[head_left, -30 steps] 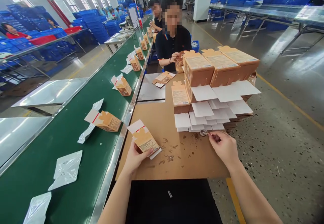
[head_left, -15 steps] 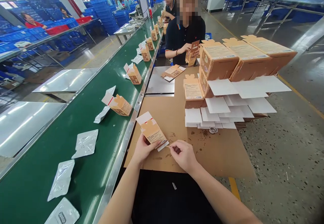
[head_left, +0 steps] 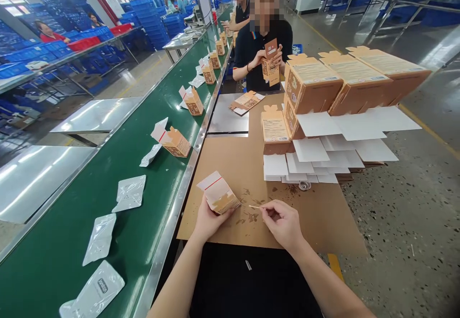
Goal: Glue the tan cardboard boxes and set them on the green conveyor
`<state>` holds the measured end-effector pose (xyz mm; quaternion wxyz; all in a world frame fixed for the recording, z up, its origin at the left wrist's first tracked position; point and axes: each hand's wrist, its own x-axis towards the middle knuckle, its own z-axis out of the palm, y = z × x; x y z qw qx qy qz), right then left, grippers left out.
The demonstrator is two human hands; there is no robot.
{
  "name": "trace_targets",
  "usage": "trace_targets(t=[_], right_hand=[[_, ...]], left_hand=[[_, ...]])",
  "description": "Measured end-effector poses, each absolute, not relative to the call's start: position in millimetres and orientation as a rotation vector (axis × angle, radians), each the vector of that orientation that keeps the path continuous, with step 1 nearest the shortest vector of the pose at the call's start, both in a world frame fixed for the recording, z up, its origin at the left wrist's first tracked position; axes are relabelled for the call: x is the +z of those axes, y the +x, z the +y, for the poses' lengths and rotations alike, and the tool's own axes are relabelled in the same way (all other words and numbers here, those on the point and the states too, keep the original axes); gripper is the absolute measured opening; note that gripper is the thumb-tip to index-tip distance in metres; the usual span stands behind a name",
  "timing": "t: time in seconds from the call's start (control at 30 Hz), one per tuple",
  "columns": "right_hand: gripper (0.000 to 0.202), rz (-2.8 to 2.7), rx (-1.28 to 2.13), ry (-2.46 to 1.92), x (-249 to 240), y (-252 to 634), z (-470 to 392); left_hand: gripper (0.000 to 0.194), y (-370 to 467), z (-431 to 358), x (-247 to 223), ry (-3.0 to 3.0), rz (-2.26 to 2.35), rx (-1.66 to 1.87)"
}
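A small brown-and-white carton (head_left: 220,194) is tilted in my left hand (head_left: 207,222), whose fingers and thumb wrap its near side. The carton's white flap with a red line stands up, and its printed face is mostly turned away. My right hand (head_left: 282,221) pinches a thin pale stick (head_left: 254,207) that points left, toward the carton but apart from it. Under both hands lies a brown cardboard sheet (head_left: 230,160) with dark stains.
A green conveyor belt (head_left: 108,174) runs along the left with silver pouches (head_left: 131,193) and open cartons (head_left: 176,141). Stacked cartons (head_left: 316,88) with white flaps stand at the right, a tape roll (head_left: 304,185) below them. Across from me, a person (head_left: 264,45) holds a carton.
My left hand has tipped the carton so its open white end shows more. My right hand has drawn right, away from it, with the stick. Belt items have shifted away from me.
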<state>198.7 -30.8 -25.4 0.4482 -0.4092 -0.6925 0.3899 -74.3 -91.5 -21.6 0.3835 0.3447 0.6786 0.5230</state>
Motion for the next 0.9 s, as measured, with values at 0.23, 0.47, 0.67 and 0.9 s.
trace_targets(t=[0.23, 0.47, 0.67, 0.9], right_hand=[[0.027, -1.659, 0.937, -1.012, -14.8, 222.7, -41.9], [0.029, -1.681, 0.923, -1.022, -7.6, 233.5, -52.2], [0.031, -1.723, 0.881, -0.947, -0.5, 226.9, -54.9], [0.032, -1.686, 0.884, -0.997, 3.6, 238.0, -52.9]], left_hand=[[0.083, -78.3, -96.5, -24.5, 1.038, 1.827, 1.224], [0.080, -83.2, -94.5, -35.9, 1.066, 1.842, 1.203], [0.069, -66.0, -93.2, -30.7, 1.124, 1.850, 1.254], [0.087, -147.4, -128.1, -18.8, 0.782, 2.222, 1.615]])
